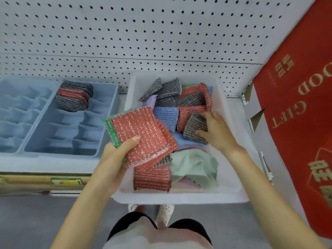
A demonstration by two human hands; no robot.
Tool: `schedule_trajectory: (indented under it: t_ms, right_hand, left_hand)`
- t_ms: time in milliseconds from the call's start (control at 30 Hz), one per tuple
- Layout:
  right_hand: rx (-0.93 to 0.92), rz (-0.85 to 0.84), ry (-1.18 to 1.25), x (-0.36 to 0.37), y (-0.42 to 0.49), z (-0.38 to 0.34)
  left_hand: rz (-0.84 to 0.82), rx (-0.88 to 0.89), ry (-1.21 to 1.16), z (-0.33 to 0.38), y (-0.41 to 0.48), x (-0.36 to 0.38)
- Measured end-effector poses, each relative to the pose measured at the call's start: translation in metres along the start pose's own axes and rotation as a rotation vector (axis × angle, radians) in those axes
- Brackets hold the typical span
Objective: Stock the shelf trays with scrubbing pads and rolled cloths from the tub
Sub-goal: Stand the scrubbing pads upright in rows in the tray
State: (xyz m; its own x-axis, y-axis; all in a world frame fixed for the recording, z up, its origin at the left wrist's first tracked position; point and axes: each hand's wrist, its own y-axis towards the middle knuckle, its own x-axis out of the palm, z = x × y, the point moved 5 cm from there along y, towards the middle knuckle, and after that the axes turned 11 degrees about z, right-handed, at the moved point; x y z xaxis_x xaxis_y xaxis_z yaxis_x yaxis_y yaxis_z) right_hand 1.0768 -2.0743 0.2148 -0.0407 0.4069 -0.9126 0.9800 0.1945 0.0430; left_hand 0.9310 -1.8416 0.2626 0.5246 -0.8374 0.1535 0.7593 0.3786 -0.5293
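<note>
Counting on the shelf: two blue-grey divided plastic trays, left tray (18,114) and right tray (71,126), side by side. The far corner of the right tray holds one row of glitter-threaded scrubbing pads (74,97), grey and red, standing on edge; their exact number cannot be told.

One white plastic tub (179,197) stands just right of the trays. Contents, as visible:
- grey pads (168,88) at the back, at least four, loose and overlapping
- red pads, three: back right (195,92), middle (186,114), near front (151,177)
- cloths, loose and crumpled, four: blue cloth (166,115), lilac cloth (150,102), mint-green cloth (194,166), pale pink cloth (179,186)

Left hand (115,159): thumb laid on top and fingers curled beneath a held bundle (142,133) of flat pads over the tub's left side, with two red pads and one green edge showing.

Right hand (218,135): inside the tub, fingers and thumb pinching one tilted grey pad (195,128), which leans against the middle red pad.

Surroundings: white pegboard back panel (143,33); red banner with gold lettering (296,105) at right; cardboard carton (36,178) under the shelf; grey floor (53,221); two white shoes (166,210).

The held bundle covers the tub's left wall and part of its contents.
</note>
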Motion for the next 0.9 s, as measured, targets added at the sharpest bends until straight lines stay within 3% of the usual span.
schedule_trajectory:
  t_ms: [133,333,433,533,667,800,900]
  right_hand:
    - [-0.053,0.093,-0.133,0.003,0.002,-0.003]
    - [-0.031,0.037,-0.165,0.002,0.0,0.0]
    - [0.049,0.114,-0.013,-0.022,0.0,-0.007]
    - [0.146,0.127,0.349,-0.048,-0.001,-0.027]
    - [0.141,0.158,0.755,-0.067,0.0,-0.094]
    - [0.122,0.051,0.964,-0.04,0.01,-0.178]
    - [0.053,-0.094,0.887,0.002,0.025,-0.239]
  left_hand:
    - [0.044,-0.03,-0.021,0.001,-0.003,-0.003]
    - [-0.002,-0.108,-0.077,0.007,-0.005,-0.007]
    - [0.051,-0.086,-0.105,0.019,-0.003,-0.024]
    - [0.119,-0.061,-0.232,0.036,0.007,-0.05]
    - [0.097,-0.028,-0.34,0.058,0.028,-0.089]
    - [0.164,-0.037,-0.436,0.08,0.057,-0.154]
    - [0.279,-0.001,-0.454,0.106,0.081,-0.221]
